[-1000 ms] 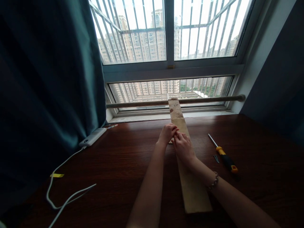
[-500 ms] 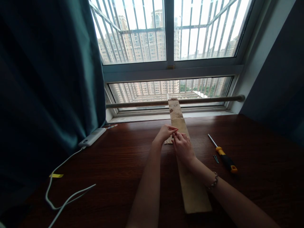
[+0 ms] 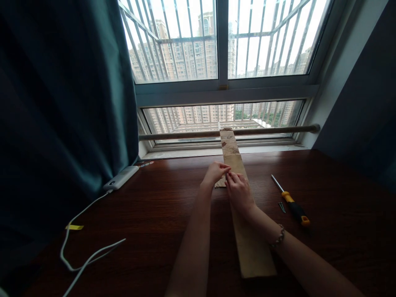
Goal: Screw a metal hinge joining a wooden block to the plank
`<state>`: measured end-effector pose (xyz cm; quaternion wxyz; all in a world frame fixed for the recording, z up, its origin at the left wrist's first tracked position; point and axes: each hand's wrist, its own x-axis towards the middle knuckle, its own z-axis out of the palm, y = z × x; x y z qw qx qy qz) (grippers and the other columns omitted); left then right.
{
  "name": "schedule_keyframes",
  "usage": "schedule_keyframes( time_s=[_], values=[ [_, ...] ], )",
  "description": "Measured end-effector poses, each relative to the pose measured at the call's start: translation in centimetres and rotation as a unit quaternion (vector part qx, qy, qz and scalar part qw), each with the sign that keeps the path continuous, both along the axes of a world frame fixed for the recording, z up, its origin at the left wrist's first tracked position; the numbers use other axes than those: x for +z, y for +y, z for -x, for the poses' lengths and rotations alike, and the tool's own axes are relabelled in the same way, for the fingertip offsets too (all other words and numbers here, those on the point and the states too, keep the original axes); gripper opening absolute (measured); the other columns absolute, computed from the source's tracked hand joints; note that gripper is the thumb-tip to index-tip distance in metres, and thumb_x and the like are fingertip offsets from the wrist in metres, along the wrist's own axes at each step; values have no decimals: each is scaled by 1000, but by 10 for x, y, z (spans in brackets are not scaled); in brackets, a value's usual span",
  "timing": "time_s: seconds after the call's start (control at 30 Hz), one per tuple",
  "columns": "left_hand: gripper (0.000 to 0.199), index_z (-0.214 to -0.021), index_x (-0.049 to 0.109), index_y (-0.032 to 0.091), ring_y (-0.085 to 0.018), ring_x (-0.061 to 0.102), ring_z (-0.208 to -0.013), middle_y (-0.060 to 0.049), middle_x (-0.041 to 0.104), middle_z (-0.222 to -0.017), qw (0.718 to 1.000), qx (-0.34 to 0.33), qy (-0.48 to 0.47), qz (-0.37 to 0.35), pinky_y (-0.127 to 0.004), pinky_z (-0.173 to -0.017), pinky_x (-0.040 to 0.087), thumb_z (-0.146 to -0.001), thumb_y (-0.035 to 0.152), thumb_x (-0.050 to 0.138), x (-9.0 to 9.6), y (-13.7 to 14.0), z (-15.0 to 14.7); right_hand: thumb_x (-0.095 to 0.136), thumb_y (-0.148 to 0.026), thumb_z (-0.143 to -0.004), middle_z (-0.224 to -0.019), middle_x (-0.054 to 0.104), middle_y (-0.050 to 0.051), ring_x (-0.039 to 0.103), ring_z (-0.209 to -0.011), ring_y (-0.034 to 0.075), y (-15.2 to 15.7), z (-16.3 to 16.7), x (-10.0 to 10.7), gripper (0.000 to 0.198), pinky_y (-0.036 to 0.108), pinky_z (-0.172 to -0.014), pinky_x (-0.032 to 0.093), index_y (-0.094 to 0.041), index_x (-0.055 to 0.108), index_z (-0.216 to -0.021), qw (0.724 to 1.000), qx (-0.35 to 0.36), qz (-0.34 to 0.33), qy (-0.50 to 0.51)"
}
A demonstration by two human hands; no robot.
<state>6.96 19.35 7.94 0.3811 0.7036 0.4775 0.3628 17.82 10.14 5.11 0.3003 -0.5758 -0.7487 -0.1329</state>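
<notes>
A long, pale wooden board [image 3: 255, 251] runs away from me across the desk towards the window. Over its left edge, about halfway along, my left hand [image 3: 215, 172] bends in with its fingertips pinched together. Right beside it my right hand [image 3: 239, 190] rests on the board, thumb and fingers closed. A thin dark piece [image 3: 226, 176], perhaps a screw, shows between the fingertips of the two hands. Whatever the left fingers pinch is hidden. Under the left hand a rough piece of wood [image 3: 220, 184] sticks out beside the board.
To the right on the brown desk [image 3: 148, 214] lie a yellow-and-black screwdriver [image 3: 293, 208] and some loose screws [image 3: 281, 207]. A white power strip [image 3: 121, 178] with its cable [image 3: 66, 251] and a yellow strip [image 3: 74, 227] are on the left. A rail [image 3: 272, 130] crosses before the window.
Both hands stay at the same place on the board, with only a slight shift of the fingers. The thin dark piece shows a little more. The view has moved slightly.
</notes>
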Motion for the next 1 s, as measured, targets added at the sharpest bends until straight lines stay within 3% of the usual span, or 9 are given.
schedule_keyframes(
  time_s=[0.1, 0.2, 0.33, 0.43, 0.57, 0.73, 0.9, 1.0],
  values=[
    [33, -83, 70, 10, -16, 57, -71, -8, 68, -77, 996, -68, -33, 40, -25, -66, 44, -61, 34, 66, -1, 0, 5, 38, -24, -88, -112, 55, 10, 42, -101, 23, 0, 0, 1, 34, 37, -84, 36, -13, 49, -118, 1000, 3, 1, -1],
    [41, -91, 67, 11, -15, 56, -71, -7, 66, -80, 987, -93, -95, 90, -24, -64, 42, -62, 40, 65, -3, -2, 8, 37, -23, -88, -112, 55, 10, 42, -101, 23, -1, 0, 1, 33, 37, -85, 35, -12, 49, -117, 1000, -1, -1, 2],
    [51, -98, 60, 13, -11, 53, -64, -5, 61, -77, 979, 4, -138, 152, -23, -59, 38, -55, 38, 72, -4, -5, 7, 38, -23, -88, -112, 55, 9, 43, -101, 22, -1, 1, 2, 31, 36, -83, 36, -14, 52, -114, 1000, -2, 4, 7],
    [46, -83, 60, 11, -9, 48, -58, -1, 56, -66, 971, 63, -132, 189, -24, -58, 37, -48, 35, 76, -2, -7, 4, 38, -23, -88, -112, 54, 10, 43, -101, 22, -2, 1, 2, 30, 36, -83, 36, -14, 52, -113, 1000, 0, 4, 7],
    [37, -67, 60, 10, -8, 45, -56, 1, 51, -56, 971, 41, -136, 194, -24, -58, 35, -51, 41, 73, 3, -8, 3, 38, -22, -88, -112, 55, 11, 43, -102, 23, -2, 0, 2, 31, 36, -83, 35, -14, 51, -114, 1000, 1, 1, 5],
    [40, -69, 61, 10, -8, 44, -54, 0, 54, -59, 970, 32, -116, 212, -23, -55, 32, -50, 43, 73, -3, -4, 3, 37, -22, -88, -112, 55, 11, 43, -101, 23, -2, 0, 2, 32, 37, -83, 35, -14, 51, -115, 1000, -1, 4, 2],
    [39, -72, 60, 11, -7, 43, -51, -1, 54, -61, 949, 35, -161, 268, -22, -50, 30, -51, 42, 72, -20, 3, 2, 37, -21, -88, -114, 54, 10, 42, -102, 22, -1, 1, 2, 33, 36, -84, 35, -14, 49, -117, 1000, 3, 5, 9],
    [39, -77, 60, 12, -7, 46, -55, -1, 57, -69, 950, 14, -179, 256, -20, -50, 31, -52, 38, 72, -23, 2, 2, 37, -21, -88, -115, 53, 10, 42, -103, 22, -1, 1, 2, 33, 36, -85, 35, -13, 50, -117, 1000, 4, 4, 11]
  ],
)
